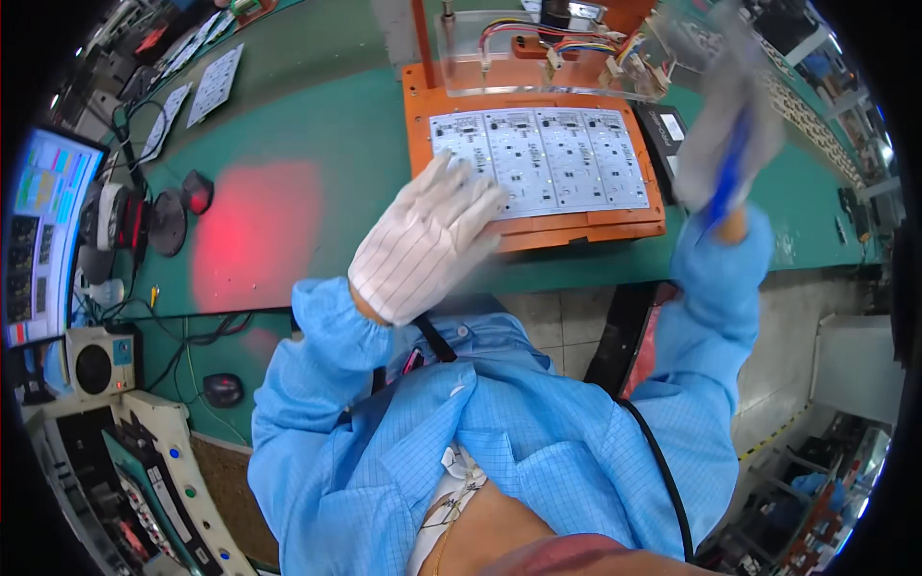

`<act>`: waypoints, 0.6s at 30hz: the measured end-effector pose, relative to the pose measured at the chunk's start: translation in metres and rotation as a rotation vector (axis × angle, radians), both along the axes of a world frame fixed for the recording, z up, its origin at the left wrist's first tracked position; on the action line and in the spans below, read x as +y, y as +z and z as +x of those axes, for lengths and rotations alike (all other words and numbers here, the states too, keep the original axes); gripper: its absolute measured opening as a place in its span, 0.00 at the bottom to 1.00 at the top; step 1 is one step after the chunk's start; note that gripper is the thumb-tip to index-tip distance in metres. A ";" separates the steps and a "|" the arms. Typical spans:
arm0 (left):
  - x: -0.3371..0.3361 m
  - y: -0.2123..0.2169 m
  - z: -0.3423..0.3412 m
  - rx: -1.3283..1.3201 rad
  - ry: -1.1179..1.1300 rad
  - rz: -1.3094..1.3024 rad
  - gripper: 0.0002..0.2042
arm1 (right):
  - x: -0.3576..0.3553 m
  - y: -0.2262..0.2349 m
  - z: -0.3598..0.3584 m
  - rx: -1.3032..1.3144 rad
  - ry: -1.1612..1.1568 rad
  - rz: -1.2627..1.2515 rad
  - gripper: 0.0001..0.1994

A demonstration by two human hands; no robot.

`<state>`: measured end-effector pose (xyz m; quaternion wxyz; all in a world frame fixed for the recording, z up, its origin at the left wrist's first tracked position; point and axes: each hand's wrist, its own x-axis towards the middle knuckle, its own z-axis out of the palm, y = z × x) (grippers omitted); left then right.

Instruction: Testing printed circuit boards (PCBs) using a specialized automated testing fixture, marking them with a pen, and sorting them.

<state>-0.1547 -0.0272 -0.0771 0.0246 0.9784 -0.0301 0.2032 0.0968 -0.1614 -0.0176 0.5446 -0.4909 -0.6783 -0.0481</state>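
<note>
My left hand (423, 240), in a white striped glove, lies with its fingers stretched out over the left edge of a white circuit board panel (562, 158). The panel is divided into several sections and sits flat on an orange fixture (615, 227). To the right of the fixture, my right hand (720, 144) is raised, also in a pale glove and smeared by motion. A long blue streak (732, 168) runs along that hand; I cannot tell whether it is a held tool or part of the glove. Its fingers are too blurred to make out.
Behind the panel stands a clear plastic plate (459, 62) with coloured wires. A black box (663, 130) is beside the fixture. Other white boards (216, 84) lie at the far left. A monitor (43, 230), a speaker (94, 365) and a mouse (223, 389) are at the left.
</note>
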 end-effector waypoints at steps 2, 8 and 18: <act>0.001 0.013 -0.005 -0.171 0.049 0.042 0.22 | 0.036 0.093 -0.006 0.204 -0.211 0.330 0.16; 0.043 0.040 -0.089 -0.330 0.083 0.067 0.25 | 0.101 0.149 0.010 0.416 -0.262 0.006 0.21; 0.105 0.055 -0.515 -0.835 1.575 0.225 0.23 | 0.051 0.064 -0.079 -0.034 -0.341 -0.029 0.21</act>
